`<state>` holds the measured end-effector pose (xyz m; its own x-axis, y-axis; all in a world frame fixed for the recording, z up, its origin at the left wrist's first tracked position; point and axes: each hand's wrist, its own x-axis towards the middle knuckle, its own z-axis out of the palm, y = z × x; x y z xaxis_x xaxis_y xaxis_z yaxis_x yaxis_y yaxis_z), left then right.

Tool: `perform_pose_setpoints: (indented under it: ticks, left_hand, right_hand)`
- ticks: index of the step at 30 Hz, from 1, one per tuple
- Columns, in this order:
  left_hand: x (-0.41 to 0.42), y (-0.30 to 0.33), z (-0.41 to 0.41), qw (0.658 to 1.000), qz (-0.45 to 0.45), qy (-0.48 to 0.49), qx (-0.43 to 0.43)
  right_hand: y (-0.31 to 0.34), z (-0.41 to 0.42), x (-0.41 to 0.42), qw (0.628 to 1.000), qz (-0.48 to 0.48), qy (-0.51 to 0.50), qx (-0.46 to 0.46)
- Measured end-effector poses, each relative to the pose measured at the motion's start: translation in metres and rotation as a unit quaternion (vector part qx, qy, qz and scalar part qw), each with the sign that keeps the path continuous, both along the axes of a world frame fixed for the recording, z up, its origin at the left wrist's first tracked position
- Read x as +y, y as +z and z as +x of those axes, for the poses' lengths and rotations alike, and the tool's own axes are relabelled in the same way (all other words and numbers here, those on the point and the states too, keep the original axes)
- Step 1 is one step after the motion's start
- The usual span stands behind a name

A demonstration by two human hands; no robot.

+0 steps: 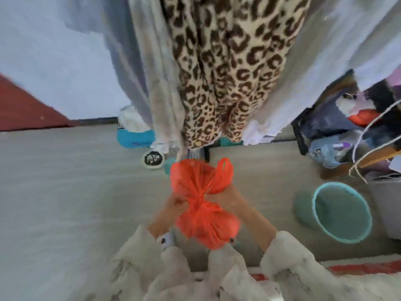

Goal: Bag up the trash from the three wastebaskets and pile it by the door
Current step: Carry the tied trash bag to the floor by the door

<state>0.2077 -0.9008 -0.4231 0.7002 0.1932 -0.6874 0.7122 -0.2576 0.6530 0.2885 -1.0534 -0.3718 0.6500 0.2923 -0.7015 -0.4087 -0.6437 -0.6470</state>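
Grey floor (65, 192) spread out beneath the person, with a red-striped rug (358, 268) at its near right edge. Nearest the camera, two pale fleecy sleeves (138, 257) reached forward. Both hands were clamped on an orange plastic bag (204, 205) held in the air between them: the left hand (175, 203) pinched the gathered neck from one side, and the right hand (230, 196), largely hidden behind the plastic, gripped the other. One loop handle stuck up free. The bag looked thin, soft and light, easy to crush or tear, so the knotted neck or the handle seemed the safest hold. To the right, a teal wastebasket (340, 213) stood on the floor, looking empty. Open floor lay to the left, offering the widest room for carrying. Farther off, a leopard-print garment (227, 72) hung straight ahead, close above the bag, and a cluttered rack (351, 131) crowded the right side. A blue tub (135, 137) sat against the far wall (65, 61).
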Motion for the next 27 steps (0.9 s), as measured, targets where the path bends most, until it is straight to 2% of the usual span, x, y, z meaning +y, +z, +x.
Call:
perform_pose_setpoints:
  ticks: [3,5,6,12,15,20,27]
  left_hand:
    - [0.059,0.008,-0.043,0.999,-0.013,0.050,-0.003]
    - [0.104,0.014,-0.075,0.991,-0.031,0.127,-0.004]
    - [0.129,0.018,-0.092,0.988,-0.032,0.153,-0.015]
    - [0.289,0.047,-0.181,0.967,0.037,0.244,-0.065]
    - [0.365,0.057,-0.214,0.944,0.074,0.305,-0.099]
    - [0.457,0.085,-0.253,0.896,0.084,0.413,-0.140]
    - [0.579,0.094,-0.292,0.845,0.095,0.507,-0.137]
  right_hand:
    - [0.019,-0.019,0.070,0.994,-0.002,0.107,-0.031]
    - [0.029,-0.034,0.120,0.986,-0.005,0.165,-0.031]
    - [0.030,-0.041,0.146,0.981,-0.015,0.183,-0.059]
    - [0.044,-0.090,0.317,0.949,-0.020,0.290,-0.120]
    - [0.054,-0.114,0.400,0.940,0.004,0.313,-0.133]
    - [0.069,-0.138,0.531,0.918,0.025,0.367,-0.145]
    - [0.072,-0.164,0.711,0.874,0.074,0.461,-0.134]
